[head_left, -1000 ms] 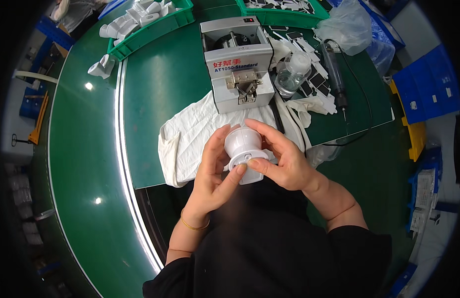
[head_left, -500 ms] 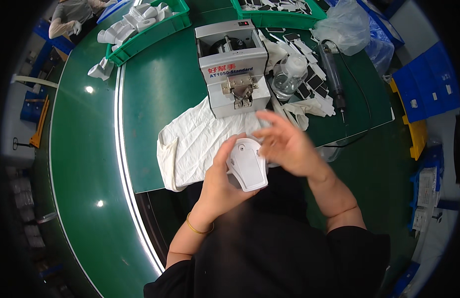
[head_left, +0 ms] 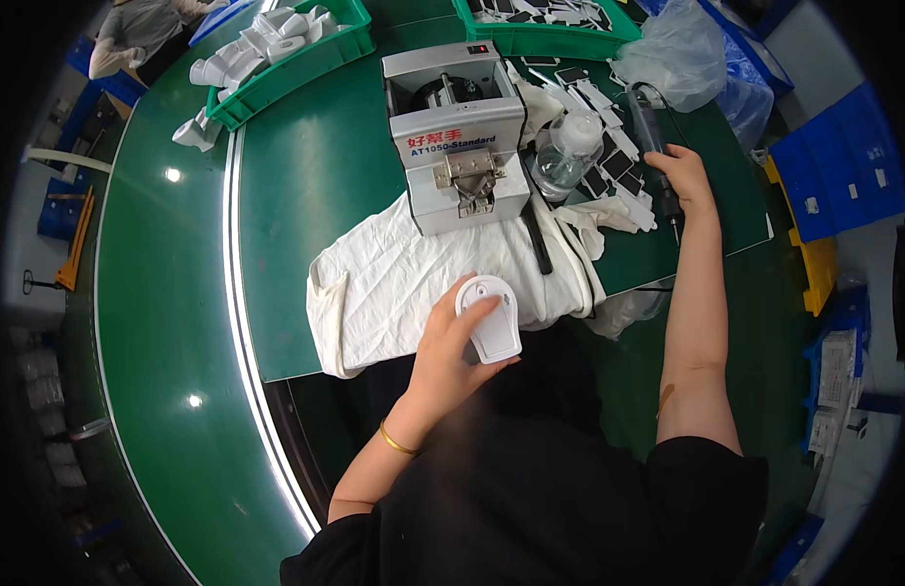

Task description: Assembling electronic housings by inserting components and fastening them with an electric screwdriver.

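Observation:
My left hand (head_left: pixel 445 350) grips a white plastic housing (head_left: pixel 496 334) above the table's near edge. The housing has a rounded top and a recessed panel, and the thumb lies across its face. Out to the right, my right hand (head_left: pixel 685 178) is closed round a dark electric screwdriver (head_left: pixel 650 127), whose bit points toward me. Part of the tool is hidden by the hand. Between the hands and the far bins stands a silver-grey bench machine (head_left: pixel 457 137). A white cloth (head_left: pixel 394 278) is spread in front of it, with a thin black tool (head_left: pixel 536 240) on top.
A clear bottle (head_left: pixel 565 156) stands right of the machine, beside scattered white and black flat pieces (head_left: pixel 599 98). Green bins hold white housings (head_left: pixel 277 37) and flat parts (head_left: pixel 540 12). Plastic bags (head_left: pixel 672 54) lie at the far right. Another person (head_left: pixel 140 39) is at the far left.
My right hand has left the housing, reached out to the right and closed on the screwdriver. My left thumb has moved onto the housing's face. The black tool on the cloth has come into sight.

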Tool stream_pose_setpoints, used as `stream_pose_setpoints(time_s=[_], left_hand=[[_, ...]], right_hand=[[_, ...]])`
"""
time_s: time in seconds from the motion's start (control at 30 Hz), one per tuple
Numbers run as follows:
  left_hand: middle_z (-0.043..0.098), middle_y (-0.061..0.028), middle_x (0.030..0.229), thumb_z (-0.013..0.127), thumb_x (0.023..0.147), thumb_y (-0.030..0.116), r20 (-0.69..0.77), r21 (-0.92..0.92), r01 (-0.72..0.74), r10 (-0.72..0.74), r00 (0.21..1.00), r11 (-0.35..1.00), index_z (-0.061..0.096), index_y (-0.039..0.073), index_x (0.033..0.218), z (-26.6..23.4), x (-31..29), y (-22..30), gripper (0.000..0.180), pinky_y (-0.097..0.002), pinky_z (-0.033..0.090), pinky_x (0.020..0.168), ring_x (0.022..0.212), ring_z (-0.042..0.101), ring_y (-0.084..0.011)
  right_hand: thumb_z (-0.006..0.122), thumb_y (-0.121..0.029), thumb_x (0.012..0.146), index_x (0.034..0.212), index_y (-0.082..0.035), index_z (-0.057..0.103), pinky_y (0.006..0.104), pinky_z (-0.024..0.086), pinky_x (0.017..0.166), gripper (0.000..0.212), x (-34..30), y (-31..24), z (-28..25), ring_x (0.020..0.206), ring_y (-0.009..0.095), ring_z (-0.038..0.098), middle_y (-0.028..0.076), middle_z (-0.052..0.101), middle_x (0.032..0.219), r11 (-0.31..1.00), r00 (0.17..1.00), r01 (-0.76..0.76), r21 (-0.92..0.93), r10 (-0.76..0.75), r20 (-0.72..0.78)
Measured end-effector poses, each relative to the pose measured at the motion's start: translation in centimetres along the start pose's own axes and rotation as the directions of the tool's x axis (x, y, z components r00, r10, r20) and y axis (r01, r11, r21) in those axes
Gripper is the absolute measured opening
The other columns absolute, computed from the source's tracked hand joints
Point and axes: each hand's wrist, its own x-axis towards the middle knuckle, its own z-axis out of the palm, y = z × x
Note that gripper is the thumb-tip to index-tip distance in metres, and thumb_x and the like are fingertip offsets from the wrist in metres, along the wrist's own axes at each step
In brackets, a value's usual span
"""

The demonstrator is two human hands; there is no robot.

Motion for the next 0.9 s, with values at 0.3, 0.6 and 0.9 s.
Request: stream_pose_setpoints(time_s=[0.3, 0.6, 0.9], left_hand=[[0.044, -0.0244, 0.142, 0.089, 0.060, 0.013, -0.046, 0.117, -0.070, 0.076, 0.996, 0.991, 0.065, 0.018, 0.126, 0.7, -0.9, -0.7, 0.071, -0.0447, 0.044, 0.102, 0.130, 0.047, -0.0409], [0.049, -0.0225, 0.138, 0.088, 0.061, 0.015, -0.057, 0.127, -0.072, 0.079, 0.995, 0.989, 0.065, 0.018, 0.125, 0.8, -1.1, -0.9, 0.068, -0.0463, 0.043, 0.104, 0.130, 0.047, -0.0418], [0.049, -0.0221, 0.138, 0.088, 0.059, 0.014, -0.081, 0.117, -0.091, 0.101, 0.992, 0.989, 0.064, 0.020, 0.127, 0.6, -1.0, -0.9, 0.072, -0.0462, 0.043, 0.104, 0.129, 0.047, -0.0424]], right_hand=[[0.055, -0.004, 0.086, 0.142, 0.002, 0.037, 0.0428, 0.046, 0.101, 0.058, -7.2, -10.7, 0.0, 0.114, 0.029, 0.055, 0.019, 0.052, 0.128, 0.222, 0.844, -0.173, 0.960, -0.469, 0.261], [0.060, 0.004, 0.082, 0.129, 0.001, 0.047, 0.0418, 0.048, 0.099, 0.049, -12.4, -22.5, 7.5, 0.109, 0.028, 0.063, 0.016, 0.062, 0.113, 0.507, 0.684, 0.393, 0.767, -0.719, 0.125], [0.088, -0.006, 0.069, 0.125, -0.002, 0.052, 0.0290, 0.053, 0.082, 0.067, -14.3, -25.5, 9.0, 0.095, 0.014, 0.065, 0.008, 0.066, 0.103, 0.647, 0.657, 0.714, 0.267, -0.751, 0.063]])
